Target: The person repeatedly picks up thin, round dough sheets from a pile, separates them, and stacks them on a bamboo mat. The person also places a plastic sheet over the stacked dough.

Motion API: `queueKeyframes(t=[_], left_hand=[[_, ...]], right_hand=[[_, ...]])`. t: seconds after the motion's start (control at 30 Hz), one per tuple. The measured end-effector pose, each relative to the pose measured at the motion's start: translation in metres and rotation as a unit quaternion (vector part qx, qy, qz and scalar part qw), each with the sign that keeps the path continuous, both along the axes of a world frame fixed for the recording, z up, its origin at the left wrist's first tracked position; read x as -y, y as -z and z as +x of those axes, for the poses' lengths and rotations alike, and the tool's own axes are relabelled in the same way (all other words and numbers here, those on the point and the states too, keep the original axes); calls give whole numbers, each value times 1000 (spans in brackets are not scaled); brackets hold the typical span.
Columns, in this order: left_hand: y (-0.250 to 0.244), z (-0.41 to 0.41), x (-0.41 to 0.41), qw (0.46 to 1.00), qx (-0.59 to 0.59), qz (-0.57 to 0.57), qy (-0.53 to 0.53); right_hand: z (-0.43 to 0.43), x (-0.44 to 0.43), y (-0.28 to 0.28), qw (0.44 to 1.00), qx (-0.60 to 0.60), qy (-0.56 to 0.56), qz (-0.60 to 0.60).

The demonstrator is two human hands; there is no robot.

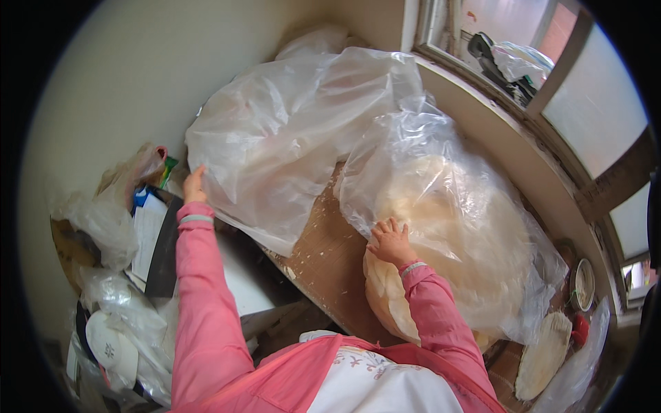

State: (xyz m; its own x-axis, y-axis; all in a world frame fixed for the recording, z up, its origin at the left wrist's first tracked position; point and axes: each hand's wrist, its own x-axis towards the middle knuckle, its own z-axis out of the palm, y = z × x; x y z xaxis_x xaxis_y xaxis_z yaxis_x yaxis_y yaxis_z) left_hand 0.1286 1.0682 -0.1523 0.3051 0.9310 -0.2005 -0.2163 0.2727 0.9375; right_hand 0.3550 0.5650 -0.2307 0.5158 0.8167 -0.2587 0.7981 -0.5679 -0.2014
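Observation:
A large sheet or bag of clear plastic (268, 129) spreads over the back and left of a brown tabletop (330, 248). At its left edge is my left hand (195, 187), touching or pinching the plastic; the fingertips are partly hidden. My right hand (391, 242) rests with spread fingers on a big cream-coloured bundle (387, 289), apparently padding or fabric. A second clear plastic bag (449, 206) covers most of that bundle, and its near left part sticks out uncovered below my right hand.
Left of the table are papers (148, 232), plastic bags (116, 294) and a white cap (111, 343). A windowsill (516, 129) curves along the right. Near it lie a round container (583, 284), a pale insole-shaped pad (543, 356) and a red object (580, 330). Light scraps dot the tabletop.

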Motion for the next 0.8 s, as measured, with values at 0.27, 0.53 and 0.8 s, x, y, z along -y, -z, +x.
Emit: queueKeyframes(t=[0.27,0.53,0.8], left_hand=[[-209,119,279,870,61,309,380],[-75,141,534,481,-65,447,751],[101,72,694,131,-257,607,741]], right_hand=[[-1,31,-13,966,5,161,200],[-48,311,-124,690,-57,449,565],[-216,370,-149,779,78,411,468]])
